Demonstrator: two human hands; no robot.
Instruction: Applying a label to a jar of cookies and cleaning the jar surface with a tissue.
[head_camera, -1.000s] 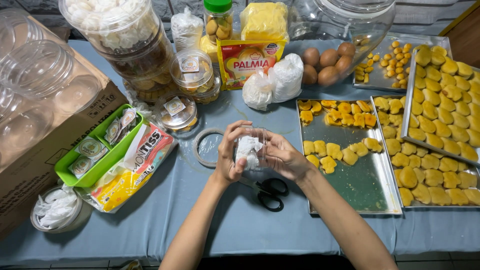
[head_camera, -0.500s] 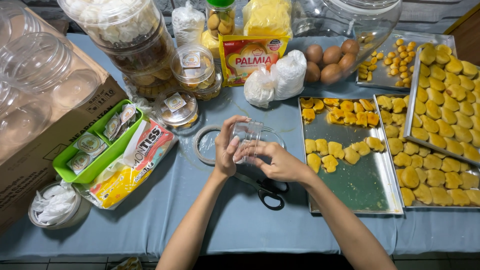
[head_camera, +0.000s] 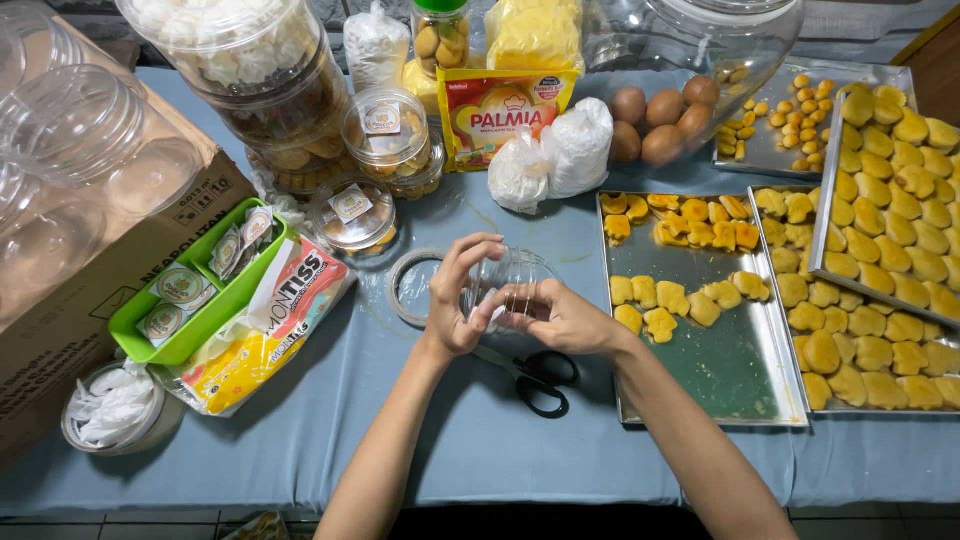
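Note:
Both hands hold a small clear plastic jar (head_camera: 518, 276) above the blue tablecloth, at the middle of the view. My left hand (head_camera: 455, 305) cups its left side with the fingers curled over the top. Gripping the jar's lower right side is my right hand (head_camera: 562, 316). The jar looks empty. Black-handled scissors (head_camera: 538, 380) lie on the cloth just under my right wrist. A roll of clear tape (head_camera: 403, 290) lies flat to the left of my left hand.
A metal tray (head_camera: 720, 385) with yellow shaped cookies lies right of my hands, with fuller trays (head_camera: 880, 250) beyond. Behind stand eggs (head_camera: 662, 120), white bags (head_camera: 555, 155), a yellow packet and filled jars (head_camera: 385, 135). A green tray of labels (head_camera: 195, 290), a tissue pack and a cardboard box of empty jars are left.
A white wad that showed between my hands a second ago is gone from view. The clear jar now shows plainly, and my fingers have shifted around it.

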